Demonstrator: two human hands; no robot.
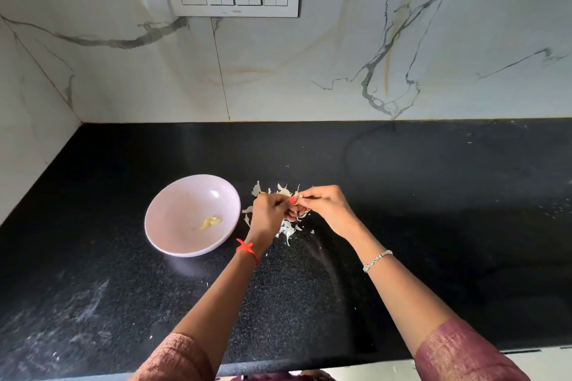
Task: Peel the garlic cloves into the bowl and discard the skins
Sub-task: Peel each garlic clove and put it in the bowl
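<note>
just right of centre frame, the left hand (268,210) and right hand (325,207) met above the black counter (433,210), fingers of both curled and pinched together on one garlic clove (296,198). loose skins (286,230) lay scattered on the counter beneath them. left of the hands sat a pale bowl (173,213) with peeled cloves (211,222) inside.

light: soft, wall (309,40) bright, counter (433,195) dark | glare: sheen on counter | edges: bowed | focus: sharp
</note>
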